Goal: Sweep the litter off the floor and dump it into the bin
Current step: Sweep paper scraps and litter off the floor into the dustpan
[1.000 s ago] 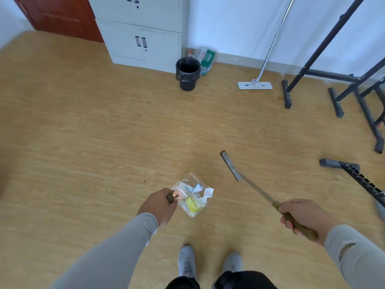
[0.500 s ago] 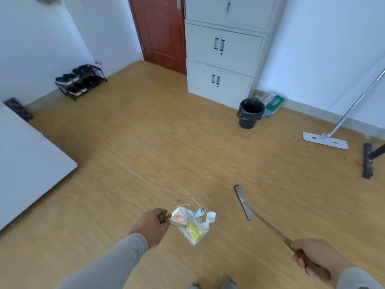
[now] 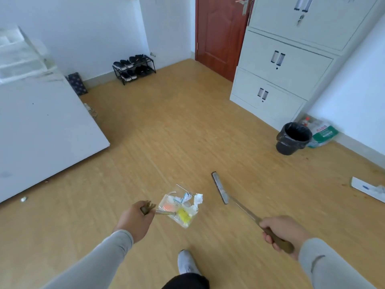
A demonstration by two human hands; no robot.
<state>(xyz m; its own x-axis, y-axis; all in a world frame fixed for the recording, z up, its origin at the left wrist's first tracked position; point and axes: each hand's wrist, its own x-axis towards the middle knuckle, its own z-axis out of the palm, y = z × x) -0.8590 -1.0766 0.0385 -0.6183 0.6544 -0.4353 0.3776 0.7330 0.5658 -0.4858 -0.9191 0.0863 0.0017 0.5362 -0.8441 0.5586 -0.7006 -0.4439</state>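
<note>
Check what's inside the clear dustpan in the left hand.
The clear dustpan, gripped by the left hand, holds crumpled white paper, a yellow piece, an orange-pink piece and a teal-striped scrap. Anything beneath that pile is covered.

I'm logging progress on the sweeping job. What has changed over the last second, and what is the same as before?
Mainly the view: the head turned left, so the bin slid from upper centre to the right, and the door, shoe rack and white board came into sight. The left hand still grips the loaded dustpan, the right hand still grips the broom. Nothing let go, nothing dumped yet.
</note>
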